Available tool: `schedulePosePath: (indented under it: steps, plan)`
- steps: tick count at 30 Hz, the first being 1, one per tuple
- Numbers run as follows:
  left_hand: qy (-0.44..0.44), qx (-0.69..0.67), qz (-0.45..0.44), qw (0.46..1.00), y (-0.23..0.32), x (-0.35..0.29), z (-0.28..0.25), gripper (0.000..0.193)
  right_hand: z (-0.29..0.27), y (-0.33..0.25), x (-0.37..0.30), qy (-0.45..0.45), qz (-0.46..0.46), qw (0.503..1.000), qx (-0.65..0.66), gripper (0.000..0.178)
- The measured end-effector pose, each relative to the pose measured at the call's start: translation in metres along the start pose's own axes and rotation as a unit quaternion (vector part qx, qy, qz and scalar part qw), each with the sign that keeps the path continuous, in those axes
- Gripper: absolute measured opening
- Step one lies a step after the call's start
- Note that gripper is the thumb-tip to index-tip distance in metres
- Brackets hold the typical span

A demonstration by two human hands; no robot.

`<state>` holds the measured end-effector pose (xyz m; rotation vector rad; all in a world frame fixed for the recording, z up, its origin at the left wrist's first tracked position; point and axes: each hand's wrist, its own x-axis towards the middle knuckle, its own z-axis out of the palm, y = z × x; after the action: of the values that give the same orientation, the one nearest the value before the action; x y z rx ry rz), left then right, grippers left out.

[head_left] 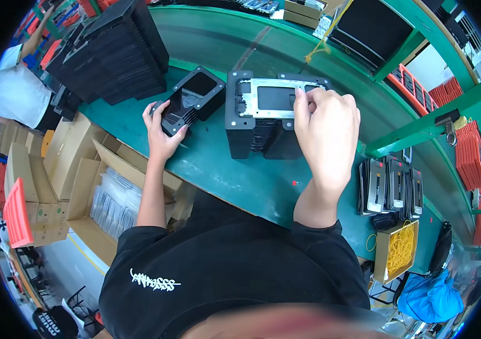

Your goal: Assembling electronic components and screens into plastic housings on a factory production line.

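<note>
A stack of black trays (209, 104) stands on the green bench, left of centre, with a dark glossy panel in its top. My left hand (164, 133) is closed round its near left end, thumb on one side and fingers on the other. To the right stands a second stack of black trays (240, 135). On top of it lies a silver metal frame (250, 97) with a rectangular opening. My right hand (328, 127) is over the frame's right end, fingers curled in and thumb touching the frame. Whatever its fingertips hold is hidden.
A tall pile of black trays (119, 59) rises at the far left. Boxed clear sleeves (116, 200) sit below the green bench (212, 181). At right are dark flat parts (374, 183) and a box of yellow bands (401, 248). A green post (432, 118) slants nearby. Other people are around.
</note>
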<state>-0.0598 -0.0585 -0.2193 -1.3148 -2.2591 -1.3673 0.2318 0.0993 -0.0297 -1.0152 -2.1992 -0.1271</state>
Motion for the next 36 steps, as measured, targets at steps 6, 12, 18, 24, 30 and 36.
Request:
schedulePosePath:
  steps: [6,12,18,24,30,36]
  plan:
    - [-0.008,0.007,0.001,1.000,-0.004,0.000,-0.001,0.079,0.007,-0.018,-0.008,0.035,-0.038,0.998,-0.041,0.029]
    - [0.033,0.018,0.030,0.999,0.052,0.017,-0.010,0.079,0.005,-0.010,-0.002,0.038,-0.069,0.996,-0.035,0.032]
    - [0.000,-0.003,0.305,0.952,0.188,0.056,-0.029,0.065,-0.004,0.011,0.002,-0.008,-0.124,0.992,0.017,0.034]
    - [-0.033,0.020,0.310,0.950,0.196,0.049,-0.010,0.066,-0.001,0.011,-0.003,-0.003,-0.125,0.990,0.066,0.034]
    - [-0.073,0.022,0.326,0.942,0.206,0.060,-0.009,0.063,0.014,0.021,0.006,0.057,-0.148,0.983,0.095,0.031]
    - [-0.053,-0.020,0.353,0.934,0.224,0.040,-0.020,0.060,-0.013,0.081,0.002,0.052,-0.106,0.980,0.161,0.027]
